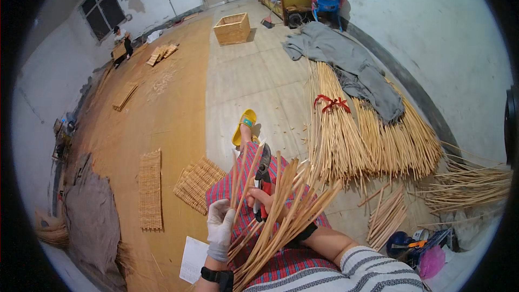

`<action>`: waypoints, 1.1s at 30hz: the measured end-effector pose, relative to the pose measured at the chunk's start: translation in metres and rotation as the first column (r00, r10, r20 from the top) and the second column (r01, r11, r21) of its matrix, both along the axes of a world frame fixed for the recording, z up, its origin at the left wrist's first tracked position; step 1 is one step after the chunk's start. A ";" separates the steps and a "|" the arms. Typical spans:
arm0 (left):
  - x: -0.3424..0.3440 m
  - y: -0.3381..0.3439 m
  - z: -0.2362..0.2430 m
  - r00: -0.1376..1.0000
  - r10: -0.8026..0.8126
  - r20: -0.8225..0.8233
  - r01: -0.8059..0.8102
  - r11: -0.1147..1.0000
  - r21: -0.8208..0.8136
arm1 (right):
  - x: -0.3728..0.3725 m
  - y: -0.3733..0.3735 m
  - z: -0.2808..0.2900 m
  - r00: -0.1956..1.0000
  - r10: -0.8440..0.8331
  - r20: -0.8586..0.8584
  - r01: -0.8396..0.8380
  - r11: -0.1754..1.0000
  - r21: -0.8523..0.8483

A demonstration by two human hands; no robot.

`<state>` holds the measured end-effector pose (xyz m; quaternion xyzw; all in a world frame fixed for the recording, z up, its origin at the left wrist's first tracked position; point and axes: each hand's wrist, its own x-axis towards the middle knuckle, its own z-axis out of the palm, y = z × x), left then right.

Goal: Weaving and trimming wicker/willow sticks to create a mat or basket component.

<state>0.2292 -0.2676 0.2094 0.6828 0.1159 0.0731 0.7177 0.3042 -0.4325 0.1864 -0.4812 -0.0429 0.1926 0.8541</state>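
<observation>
My left hand [220,226], in a white glove, is closed on a few thin wicker rods [240,179] that stand up from its fingers. Just right of it, my right hand [261,199] grips a pair of pruning shears [263,176] with red handles and dark blades pointing away from me. The rod tips reach up beside the blades. A loose bundle of peeled rods [281,211] lies slanting over my lap in front of my right forearm, hiding part of that hand. A red striped cloth [219,192] covers my lap.
Woven wicker panels [150,190] lie on the floor to the left. At right stand large rod bundles [338,146] under a grey cloth [346,59]. Cut rods [387,213] lie nearer. A wicker box [232,30] stands ahead; another person [122,40] sits far left.
</observation>
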 end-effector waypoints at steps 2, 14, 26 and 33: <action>0.000 -0.007 0.001 0.993 0.051 0.109 -0.055 0.998 0.036 | 0.001 -0.002 0.002 0.988 0.012 0.156 0.018 0.981 -0.193; -0.036 -0.035 0.048 0.924 -0.318 -0.212 0.378 0.846 0.378 | 0.003 0.005 0.007 0.962 -0.096 0.257 0.158 0.959 -0.235; -0.045 -0.008 0.027 0.980 -0.068 -0.186 0.076 0.996 0.036 | 0.010 0.001 0.023 0.850 -0.182 0.495 0.353 0.893 -0.278; -0.050 -0.008 0.024 0.980 -0.059 -0.191 0.066 0.997 0.030 | 0.010 -0.006 0.022 0.793 -0.137 0.593 0.412 0.838 -0.357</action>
